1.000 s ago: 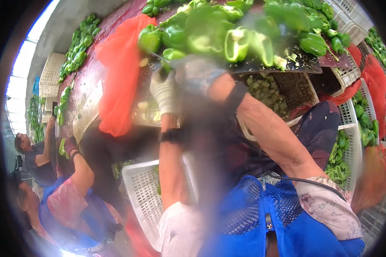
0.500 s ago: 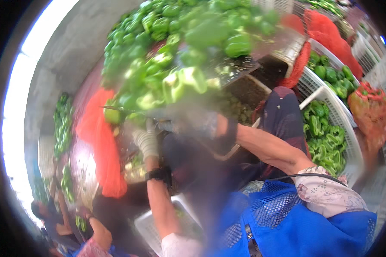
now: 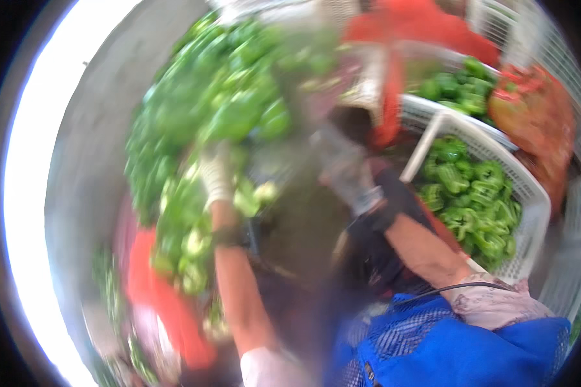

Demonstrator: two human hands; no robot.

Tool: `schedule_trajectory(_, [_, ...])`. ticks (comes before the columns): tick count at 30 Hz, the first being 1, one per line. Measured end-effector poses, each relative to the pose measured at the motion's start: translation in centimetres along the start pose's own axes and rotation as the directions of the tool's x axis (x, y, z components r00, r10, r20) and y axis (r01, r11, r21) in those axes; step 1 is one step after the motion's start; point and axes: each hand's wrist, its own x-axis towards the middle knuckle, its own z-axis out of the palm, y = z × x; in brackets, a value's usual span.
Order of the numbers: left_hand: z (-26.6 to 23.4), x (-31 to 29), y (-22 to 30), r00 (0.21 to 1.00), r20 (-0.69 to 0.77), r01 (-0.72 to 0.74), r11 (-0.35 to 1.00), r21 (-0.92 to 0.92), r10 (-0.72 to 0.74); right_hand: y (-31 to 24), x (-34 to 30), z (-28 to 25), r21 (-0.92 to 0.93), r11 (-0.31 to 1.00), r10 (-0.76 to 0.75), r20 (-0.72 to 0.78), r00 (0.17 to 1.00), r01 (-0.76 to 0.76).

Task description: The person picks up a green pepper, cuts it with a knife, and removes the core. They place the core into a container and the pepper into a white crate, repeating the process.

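My left hand (image 3: 215, 173), in a pale glove, reaches to the near edge of a heap of whole green bell peppers (image 3: 232, 84). Its fingers are smeared by motion and partly lost against the peppers. Cut pieces of pepper (image 3: 193, 242) lie beside and left of that wrist. To the right, my right hand (image 3: 348, 169) wears a greyish, see-through-looking glove. It hangs over my knee, apart from the heap, and blur hides its fingers and anything in them.
At right, a white plastic crate (image 3: 536, 200) holds halved peppers; another white crate (image 3: 426, 106) behind it has whole ones. A full orange mesh sack (image 3: 536, 122) stands beside them. Red netting (image 3: 164, 300) lies at left, more (image 3: 426, 26) at the back. A grey wall (image 3: 97, 129) rises on the left.
The view has swung to the right. My hands, close together before near a thin blade, are now apart: the left reaches to the heap, the right has drawn off rightward. The blade is no longer distinguishable.
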Motion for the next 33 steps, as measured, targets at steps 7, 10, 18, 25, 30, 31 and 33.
schedule_trajectory(7, [11.6, 5.8, 1.8, 0.917, -0.197, 0.24, 0.874, -0.423, -0.347, 2.3, -1.0, -4.3, 0.12, 0.986, 0.113, 0.045, 0.993, -0.118])
schedule_trajectory(10, [12.5, 4.8, 4.7, 0.887, 0.069, 0.427, 0.753, -0.5, -0.457, 2.0, -1.0, -6.4, 0.146, 0.98, 0.131, 0.039, 0.991, -0.136])
schedule_trajectory(18, [-0.6, -3.0, 1.8, 0.888, -0.233, -0.371, 0.917, 0.144, 0.396, 0.2, -0.5, -2.9, 0.261, 0.949, 0.1, 0.28, 0.955, -0.176])
schedule_trajectory(25, [-16.2, -17.3, 5.7, 0.805, -0.507, -0.112, 0.76, -0.64, -0.308, -1.3, -4.0, 2.6, 0.0, 0.994, 0.094, 0.469, 0.878, -0.106])
schedule_trajectory(30, [-21.7, -25.5, 3.1, 0.701, -0.533, -0.124, 0.655, -0.746, -0.474, 2.3, -7.9, 11.1, 0.264, 0.964, -0.183, 0.766, 0.616, -0.043])
schedule_trajectory(31, [-22.3, -26.8, 2.4, 0.704, -0.538, -0.13, 0.661, -0.739, -0.463, 0.7, -7.2, 12.0, 0.271, 0.883, -0.419, 0.823, 0.383, 0.385])
schedule_trajectory(33, [-23.5, -29.1, -0.1, 0.65, -0.56, -0.14, 0.644, -0.753, -0.514, -2.9, -8.5, 14.7, 0.155, 0.955, -0.239, 0.909, 0.343, 0.254])
